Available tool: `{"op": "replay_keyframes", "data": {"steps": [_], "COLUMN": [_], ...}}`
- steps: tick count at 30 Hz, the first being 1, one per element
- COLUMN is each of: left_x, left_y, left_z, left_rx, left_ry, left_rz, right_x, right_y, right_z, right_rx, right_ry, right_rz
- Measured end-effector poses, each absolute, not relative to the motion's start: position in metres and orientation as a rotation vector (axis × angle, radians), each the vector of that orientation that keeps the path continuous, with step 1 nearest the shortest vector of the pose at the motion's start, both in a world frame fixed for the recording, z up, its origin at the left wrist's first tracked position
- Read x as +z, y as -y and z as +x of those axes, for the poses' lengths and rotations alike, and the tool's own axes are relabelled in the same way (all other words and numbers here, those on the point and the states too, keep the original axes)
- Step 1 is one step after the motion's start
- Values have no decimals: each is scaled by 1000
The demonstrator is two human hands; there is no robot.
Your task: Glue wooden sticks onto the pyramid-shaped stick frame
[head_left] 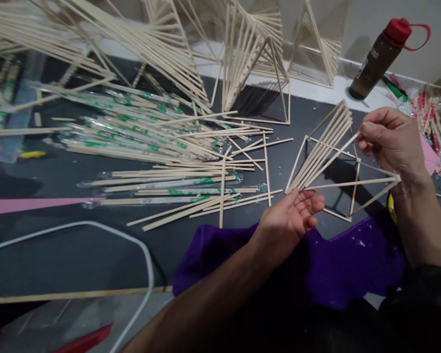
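A small open frame of pale wooden chopsticks (325, 147) stands on the dark table, with a fan of several sticks laid side by side across it. My right hand (393, 139) pinches the upper end of one chopstick (334, 159) at the fan's near side. At the lower end of the fan, my left hand (288, 218) has thumb and forefinger closed around the stick ends at the frame's corner, its other fingers loosely curled. The exact contact under the left thumb is partly hidden.
Many wrapped chopsticks (132, 122) and loose ones lie to the left. Larger stick structures (250, 59) stand along the back. A dark bottle with a red lid (378, 61) is at back right. Purple cloth (353, 264) hangs at the front edge; a white bent tube (147, 255) is front left.
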State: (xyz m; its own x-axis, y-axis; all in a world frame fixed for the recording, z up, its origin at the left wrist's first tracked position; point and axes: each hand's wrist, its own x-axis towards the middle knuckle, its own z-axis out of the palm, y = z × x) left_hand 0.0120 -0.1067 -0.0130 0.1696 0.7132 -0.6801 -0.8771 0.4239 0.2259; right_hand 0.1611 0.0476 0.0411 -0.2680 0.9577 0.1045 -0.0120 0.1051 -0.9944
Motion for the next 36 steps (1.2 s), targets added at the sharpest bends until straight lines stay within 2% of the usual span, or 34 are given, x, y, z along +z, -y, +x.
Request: {"op": "replay_keyframes", "data": {"steps": [36], "left_x": [-17], "left_y": [102], "left_z": [14], "left_rx": [1161], "left_ry": [-824], "left_rz": [-197], "right_x": [22], "right_y": [-53], "right_z": [163], "right_rx": [1257], "right_ry": [1553], "right_rz": [-1049]}}
